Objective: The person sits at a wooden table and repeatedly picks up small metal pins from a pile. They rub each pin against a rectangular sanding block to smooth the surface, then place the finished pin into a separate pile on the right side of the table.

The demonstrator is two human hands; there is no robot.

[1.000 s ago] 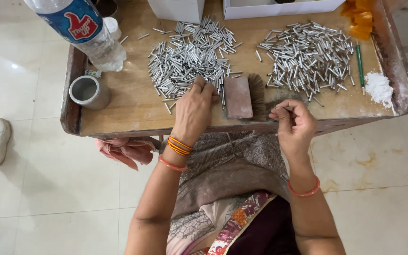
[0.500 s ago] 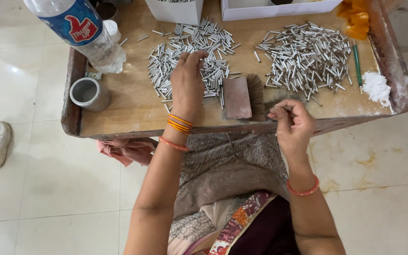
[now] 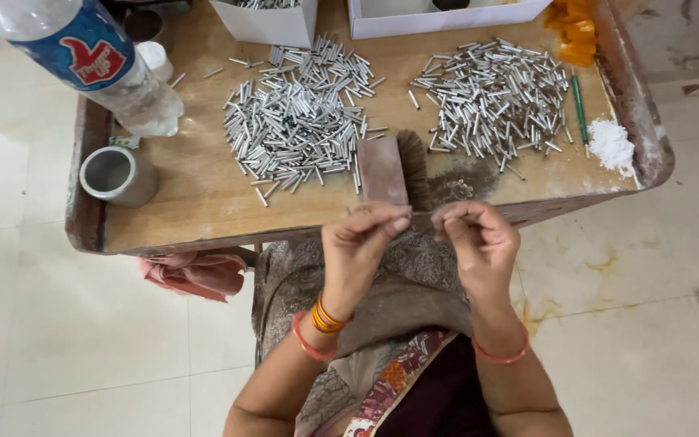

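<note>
Holding our left hand [image 3: 359,243] and right hand [image 3: 477,241] close together at the near edge of the worktop [image 3: 196,194], we pinch each set of fingers narrow; what they grip is too small to tell; a brush [image 3: 394,168] lies just beyond, between two heaps of tubes [image 3: 297,129]; a cup [image 3: 115,174] stands far left.

Two heaps of short silvery metal tubes are lying on the wooden tray-table [image 3: 204,194]. The left heap [image 3: 301,121] is spreading across the middle toward the far edge, its tubes mostly running lengthwise with strays around it. The right heap [image 3: 491,97] is sitting nearer the far right corner, its tubes crossing at all angles. A bare strip is separating the two.
</note>
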